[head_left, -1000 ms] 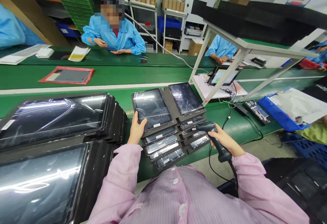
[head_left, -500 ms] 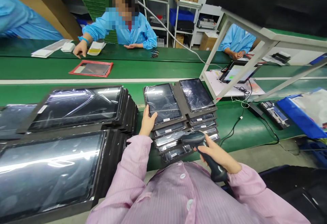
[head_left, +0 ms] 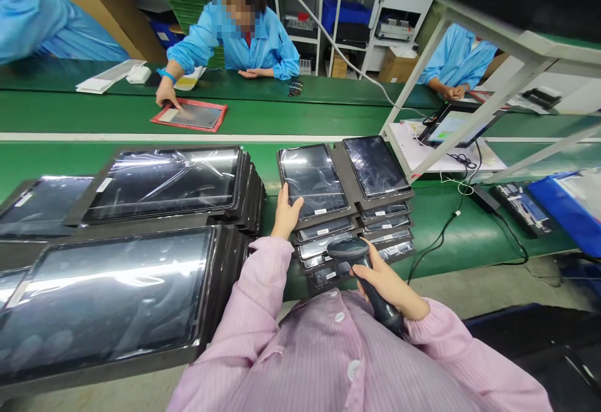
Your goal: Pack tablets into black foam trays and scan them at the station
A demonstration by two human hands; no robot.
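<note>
My left hand (head_left: 287, 215) rests at the lower left edge of a tablet screen panel (head_left: 312, 180), thumb and fingers apart. The panel is dark and glossy, with a small white label at its near edge, and lies in a dark tray. Beside it in the same top layer is a second panel (head_left: 376, 164). Under both, more trays are stacked in steps, their labelled edges showing toward me. My right hand (head_left: 387, 280) is closed round the handle of a black barcode scanner (head_left: 348, 248), whose head is over the near end of the stack.
Larger panels in trays (head_left: 162, 180) are piled on my left. Across the green bench (head_left: 263, 118), a co-worker's hand (head_left: 166, 91) touches a red-edged sheet (head_left: 195, 115). On the right are a lit tablet (head_left: 453, 127), a white stand post (head_left: 425, 86), cables and a blue bin (head_left: 573, 205).
The view has shifted, so the bench things appear farther right. The co-worker's hand has come down onto the red-edged sheet. My left hand stays by the panel; my right still holds the scanner.
</note>
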